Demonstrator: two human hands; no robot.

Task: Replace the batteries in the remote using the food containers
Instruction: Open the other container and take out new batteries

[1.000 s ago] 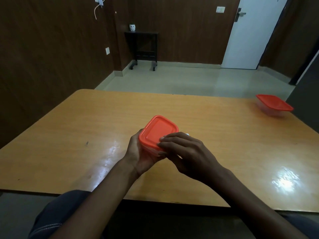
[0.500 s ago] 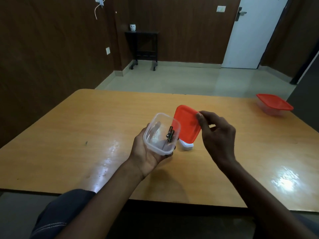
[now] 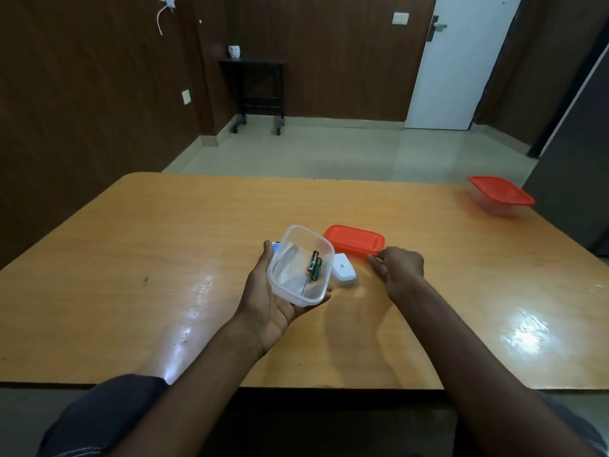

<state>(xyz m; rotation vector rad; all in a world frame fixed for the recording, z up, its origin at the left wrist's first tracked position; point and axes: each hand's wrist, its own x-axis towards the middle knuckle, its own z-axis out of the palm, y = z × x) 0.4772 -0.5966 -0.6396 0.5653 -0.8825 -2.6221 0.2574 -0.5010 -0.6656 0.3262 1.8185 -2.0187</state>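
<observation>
Fingers of the left hand (image 3: 275, 300) cradle an open clear tub (image 3: 298, 267) with two batteries (image 3: 314, 264) inside. Right hand (image 3: 400, 270) pinches the red lid (image 3: 354, 240) on the table (image 3: 131, 258), beside a white remote (image 3: 343, 269). Far right sits a lidded tub (image 3: 501, 197).

- Dark brown panelled walls (image 3: 82, 94); pale tiled floor (image 3: 313, 150).
- White door (image 3: 461, 67) at right rear.
- Small black side table (image 3: 253, 90) against back wall, white owl figure (image 3: 234, 51) on top.

Remote (image 3: 343, 269) partly behind clear container (image 3: 287, 293); right fingers (image 3: 375, 258) under lid (image 3: 354, 240).
</observation>
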